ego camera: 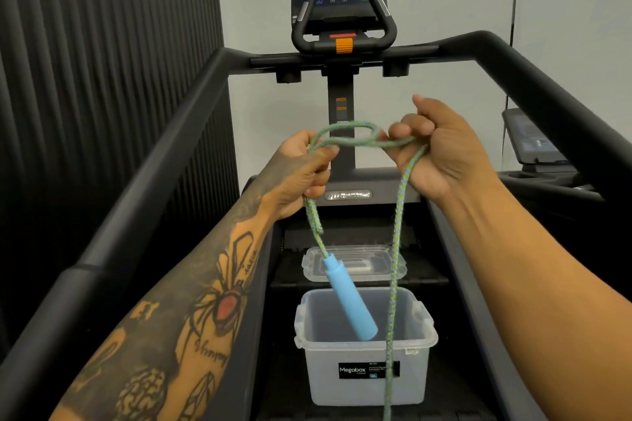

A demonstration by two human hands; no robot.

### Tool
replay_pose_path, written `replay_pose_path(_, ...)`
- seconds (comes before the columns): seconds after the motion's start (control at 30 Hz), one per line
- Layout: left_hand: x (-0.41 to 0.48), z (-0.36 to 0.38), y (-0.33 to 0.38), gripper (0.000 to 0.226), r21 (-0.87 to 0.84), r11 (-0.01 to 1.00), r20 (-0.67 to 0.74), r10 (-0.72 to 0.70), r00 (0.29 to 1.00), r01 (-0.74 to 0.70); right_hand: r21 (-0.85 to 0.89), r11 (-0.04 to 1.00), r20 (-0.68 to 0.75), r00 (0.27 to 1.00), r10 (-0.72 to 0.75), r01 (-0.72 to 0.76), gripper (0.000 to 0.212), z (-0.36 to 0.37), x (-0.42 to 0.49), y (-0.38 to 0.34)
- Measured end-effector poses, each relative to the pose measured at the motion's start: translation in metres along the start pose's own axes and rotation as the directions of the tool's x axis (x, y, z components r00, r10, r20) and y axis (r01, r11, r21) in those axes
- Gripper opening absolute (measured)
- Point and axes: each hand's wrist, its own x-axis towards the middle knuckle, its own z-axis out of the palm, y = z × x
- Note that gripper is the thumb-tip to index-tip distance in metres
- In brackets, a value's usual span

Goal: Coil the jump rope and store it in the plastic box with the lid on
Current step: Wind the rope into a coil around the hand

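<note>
Both hands are raised above the steps of a black stair-climber machine (345, 195), with a green-and-blue braided jump rope (398, 215) stretched between them. The left hand (301, 171), on a tattooed forearm, has its fingers (319, 169) closed around the rope; the right hand (441, 150) pinches the rope with thumb and curled fingers. Between the two hands the rope forms a small loop that crosses over itself. From the left hand one strand hangs down and ends in a light blue cylindrical plastic handle (349, 301), which dangles tilted with its lower end over the open box. From the right hand a second strand drops straight down, passes in front of the box's near right side and leaves the bottom edge of the view. The translucent rectangular plastic box (366, 383), bearing a black "Megabox" label, stands open on a lower step. Its translucent plastic lid (376, 260) lies flat on the next step up, just behind the box and apart from it.
</note>
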Motion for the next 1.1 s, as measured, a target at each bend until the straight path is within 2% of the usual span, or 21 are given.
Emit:
replay_pose_path(0.03, -0.002, -0.003, 0.001, 0.014, 0.028, 1.000, 0.030, -0.007, 1.000, 0.006, -0.054, 0.998, -0.009, 1.000, -0.014, 0.014, 0.032, -0.001, 0.000, 0.000)
replay_pose_path(0.1, -0.006, -0.005, 0.002, 0.015, 0.100, 0.995, 0.085, -0.027, 0.996, 0.018, -0.357, 0.928, 0.005, 0.994, -0.110, 0.105, 0.039, -0.006, 0.002, 0.004)
replay_pose_path(0.17, -0.007, -0.005, 0.001, 0.018, 0.142, 0.990, 0.117, -0.028, 0.993, 0.011, -0.648, 0.724, 0.073, 0.966, -0.250, 0.236, 0.043, -0.009, 0.004, 0.008)
replay_pose_path(0.2, -0.008, -0.005, 0.002, 0.017, 0.139, 0.990, 0.119, -0.023, 0.993, 0.006, -0.733, 0.613, 0.119, 0.943, -0.312, 0.295, 0.043, -0.009, 0.005, 0.009)
replay_pose_path(0.23, -0.007, -0.005, 0.002, 0.015, 0.138, 0.991, 0.107, -0.014, 0.994, -0.001, -0.778, 0.528, 0.158, 0.919, -0.361, 0.341, 0.043, -0.008, 0.005, 0.009)
replay_pose_path(0.27, -0.007, -0.005, 0.003, 0.008, 0.138, 0.990, 0.085, -0.014, 0.996, 0.002, -0.788, 0.490, 0.182, 0.901, -0.395, 0.374, 0.042, -0.007, 0.005, 0.009)
replay_pose_path(0.33, -0.005, -0.008, 0.004, 0.021, 0.182, 0.983, 0.021, -0.018, 1.000, 0.014, -0.748, 0.527, 0.190, 0.890, -0.414, 0.404, 0.040, -0.005, 0.003, 0.005)
replay_pose_path(0.37, -0.004, -0.009, 0.004, 0.027, 0.221, 0.975, -0.011, -0.009, 1.000, 0.011, -0.757, 0.512, 0.203, 0.891, -0.406, 0.406, 0.039, -0.003, 0.001, 0.002)
replay_pose_path(0.4, -0.005, -0.010, 0.004, 0.032, 0.264, 0.964, -0.041, 0.001, 0.999, 0.010, -0.819, 0.421, 0.237, 0.897, -0.372, 0.391, 0.037, -0.001, -0.002, -0.003)
replay_pose_path(0.43, -0.005, -0.011, 0.003, 0.036, 0.299, 0.954, -0.066, 0.012, 0.998, 0.008, -0.905, 0.249, 0.275, 0.920, -0.278, 0.346, 0.038, 0.000, -0.004, -0.009)
replay_pose_path(0.5, -0.004, -0.012, 0.002, 0.042, 0.333, 0.943, -0.098, 0.029, 0.995, 0.006, -0.952, -0.196, 0.226, 0.971, 0.073, 0.236, 0.039, 0.002, -0.008, -0.019)
replay_pose_path(0.53, -0.004, -0.011, 0.003, 0.044, 0.351, 0.936, -0.103, 0.044, 0.994, -0.005, -0.913, -0.339, 0.155, 0.962, 0.225, 0.226, 0.037, 0.003, -0.011, -0.021)
replay_pose_path(0.57, -0.002, -0.012, 0.003, 0.045, 0.371, 0.929, -0.105, 0.054, 0.993, -0.011, -0.891, -0.387, 0.113, 0.941, 0.320, 0.239, 0.033, 0.003, -0.014, -0.022)
replay_pose_path(0.6, -0.002, -0.013, 0.004, 0.045, 0.385, 0.923, -0.108, 0.054, 0.993, -0.009, -0.893, -0.375, 0.111, 0.928, 0.355, 0.250, 0.031, 0.000, -0.015, -0.022)
replay_pose_path(0.7, 0.000, -0.017, 0.009, 0.046, 0.390, 0.921, -0.115, 0.054, 0.992, -0.006, -0.933, -0.282, 0.133, 0.942, 0.307, 0.223, 0.036, -0.019, -0.015, -0.021)
replay_pose_path(0.77, 0.001, -0.018, 0.013, 0.047, 0.390, 0.921, -0.113, 0.066, 0.991, -0.016, -0.944, -0.284, 0.049, 0.926, 0.375, 0.165, 0.032, -0.036, -0.015, -0.020)
replay_pose_path(0.87, 0.002, -0.014, 0.015, 0.045, 0.331, 0.943, -0.098, 0.057, 0.994, -0.022, -0.934, -0.348, -0.124, 0.849, 0.514, 0.074, 0.028, -0.050, -0.016, -0.012)
replay_pose_path(0.93, 0.002, -0.009, 0.014, 0.042, 0.263, 0.965, -0.073, 0.027, 0.997, -0.007, -0.958, -0.285, -0.140, 0.822, 0.551, 0.028, 0.036, -0.048, -0.016, -0.006)
replay_pose_path(1.0, 0.001, -0.004, 0.012, 0.040, 0.193, 0.981, -0.023, -0.020, 1.000, 0.024, -0.980, -0.183, -0.015, 0.900, 0.436, 0.072, 0.060, -0.039, -0.012, -0.001)
replay_pose_path(1.03, 0.001, -0.001, 0.011, 0.039, 0.172, 0.984, 0.002, -0.040, 0.999, 0.039, -0.992, -0.067, 0.074, 0.937, 0.343, 0.103, 0.071, -0.031, -0.010, 0.002)
replay_pose_path(1.1, -0.002, 0.004, 0.008, 0.040, 0.185, 0.981, 0.036, -0.072, 0.997, 0.064, -0.947, 0.252, 0.248, 0.952, 0.179, 0.199, 0.067, -0.012, -0.006, 0.008)
